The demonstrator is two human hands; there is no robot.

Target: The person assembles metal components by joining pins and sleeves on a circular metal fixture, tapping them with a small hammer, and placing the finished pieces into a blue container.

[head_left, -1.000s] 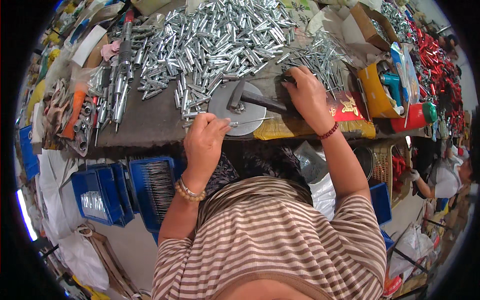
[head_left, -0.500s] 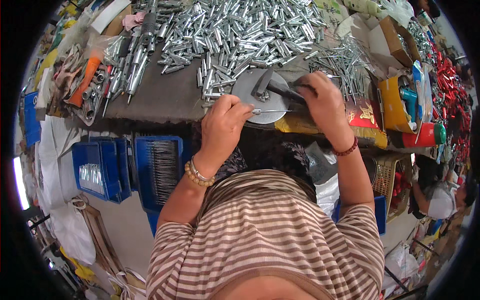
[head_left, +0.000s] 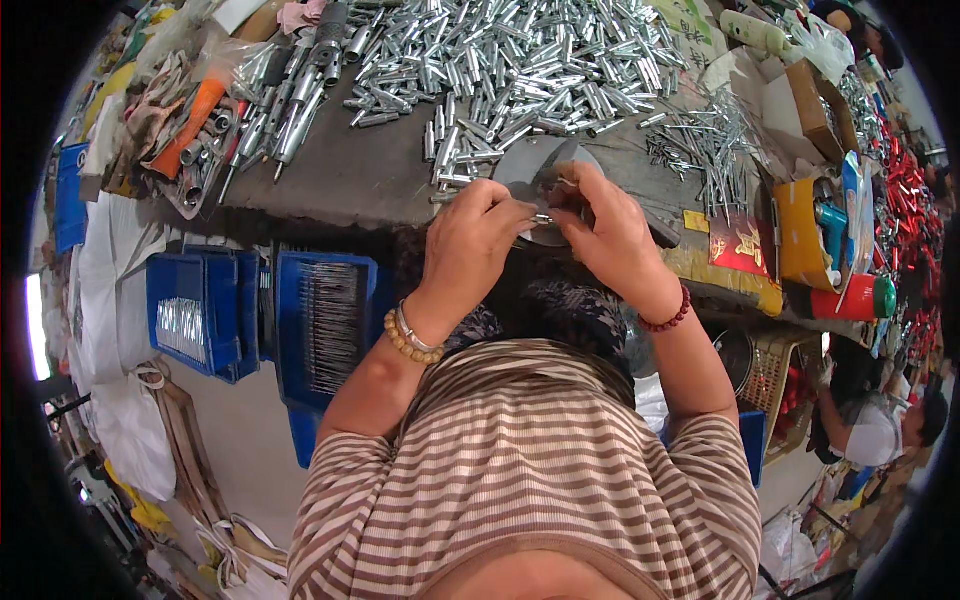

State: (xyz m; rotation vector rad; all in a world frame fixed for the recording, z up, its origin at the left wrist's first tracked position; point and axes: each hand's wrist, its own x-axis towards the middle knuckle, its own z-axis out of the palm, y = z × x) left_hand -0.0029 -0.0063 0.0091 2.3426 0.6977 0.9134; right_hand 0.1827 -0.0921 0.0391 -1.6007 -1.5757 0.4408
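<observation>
Metal part point(head_left: 542, 217): small, silvery, between the two hands, above the near half of the grey disc; mostly covered by fingers, so its full length cannot be told.
Left hand point(head_left: 468, 240): closed, thumb and fingers pinching the metal part, at the disc's near left.
Right hand point(head_left: 615, 238): fingers curled, thumb tip at the part's right end, over the disc's right side; whether it grips the part cannot be told.
Grey disc point(head_left: 514, 166): flat, round, on the dark bench top point(head_left: 350, 175); partly hidden by both hands.
Hammer point(head_left: 560, 157): head over the disc, dark handle passing behind the right hand and out beyond the disc's right edge.
Silvery tubes point(head_left: 520, 65): large loose heap, beyond the disc, spreading to its left.
Thin rods point(head_left: 715, 150): scattered pile, right of the disc.
Red packet point(head_left: 738, 243): gold marking, right of the disc, nearer side.
Yellow container point(head_left: 800, 230): farther right of the disc.
Blue tray point(head_left: 371, 290): below bench level, left of the disc, holding a row of thin rods.
</observation>
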